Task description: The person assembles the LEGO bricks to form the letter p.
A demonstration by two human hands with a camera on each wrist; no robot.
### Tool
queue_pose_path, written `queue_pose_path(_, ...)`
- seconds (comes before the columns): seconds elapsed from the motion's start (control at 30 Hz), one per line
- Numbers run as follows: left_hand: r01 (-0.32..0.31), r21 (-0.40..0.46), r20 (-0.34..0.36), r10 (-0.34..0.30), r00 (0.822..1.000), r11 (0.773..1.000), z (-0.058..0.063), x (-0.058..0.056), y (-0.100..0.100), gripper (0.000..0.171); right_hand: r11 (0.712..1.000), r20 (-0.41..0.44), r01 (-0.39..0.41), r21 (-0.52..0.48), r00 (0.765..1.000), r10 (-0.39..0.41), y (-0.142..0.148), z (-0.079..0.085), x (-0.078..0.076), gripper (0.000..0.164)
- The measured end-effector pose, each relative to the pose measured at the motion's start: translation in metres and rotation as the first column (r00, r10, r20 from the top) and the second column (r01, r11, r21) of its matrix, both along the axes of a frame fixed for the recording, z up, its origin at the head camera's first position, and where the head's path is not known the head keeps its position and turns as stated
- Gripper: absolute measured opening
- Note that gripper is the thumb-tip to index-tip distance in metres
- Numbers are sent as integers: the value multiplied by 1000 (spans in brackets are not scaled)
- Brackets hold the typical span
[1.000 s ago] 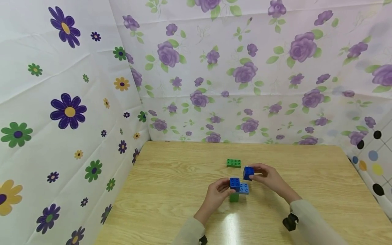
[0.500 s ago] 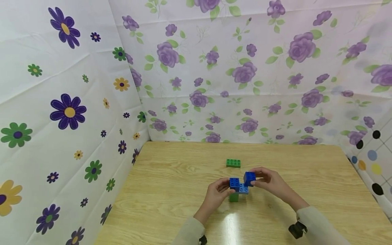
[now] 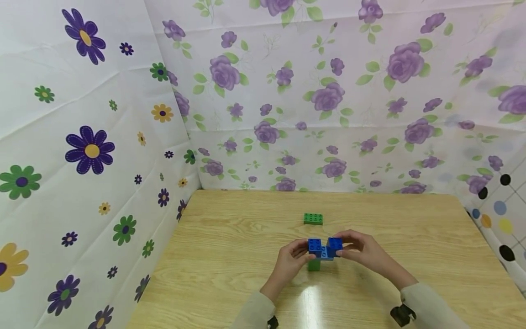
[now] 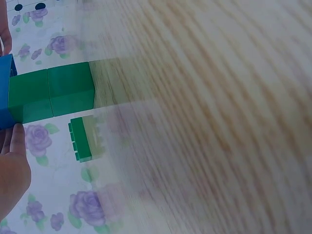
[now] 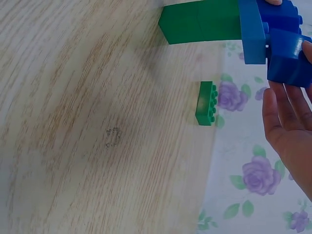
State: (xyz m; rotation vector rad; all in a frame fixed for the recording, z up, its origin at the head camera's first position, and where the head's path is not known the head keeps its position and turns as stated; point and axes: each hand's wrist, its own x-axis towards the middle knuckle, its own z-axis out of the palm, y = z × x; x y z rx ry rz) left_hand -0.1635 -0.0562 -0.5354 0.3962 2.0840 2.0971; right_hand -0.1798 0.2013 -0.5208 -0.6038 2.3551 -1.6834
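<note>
A column of two green blocks (image 5: 202,22) stands upright on the table, with a light blue brick (image 5: 252,36) across its top, jutting out to the right. On that brick's left half sits a dark blue block (image 3: 314,247), pinched by my left hand (image 3: 289,259) between thumb and fingers. My right hand (image 3: 363,249) pinches a second dark blue block (image 5: 289,57) by its right side, right at the studs of the jutting half. This block sits slightly askew beside the first one. The light blue brick is partly hidden under both blocks in the head view.
A flat green brick (image 3: 313,219) with studs up lies on the wooden table (image 3: 230,228) behind the column. Flowered cloth (image 3: 287,114) hangs along the table's back edge, and another patterned cloth (image 3: 94,201) at the left.
My right hand has brought its dark blue block toward me and down onto the light blue brick's right half. My left hand has stayed on its block.
</note>
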Motion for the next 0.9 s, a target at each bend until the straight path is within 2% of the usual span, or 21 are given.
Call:
queue_pose_path(0.37, 4, 3, -19, -4, 1000, 1000, -1, -1, 0, 36, 999, -67, 25, -21, 997, -26, -2, -6, 4, 34)
queue_pose_path(0.63, -3, 9, 5, 3, 1000, 1000, -28, -11, 2, 37, 999, -80, 40, -15, 996, -41, -4, -4, 6, 34)
queue_pose_path(0.9, 8, 4, -2, -8, 1000, 1000, -31, -12, 1, 39, 998, -69, 28, -55, 997, -31, -4, -8, 5, 35)
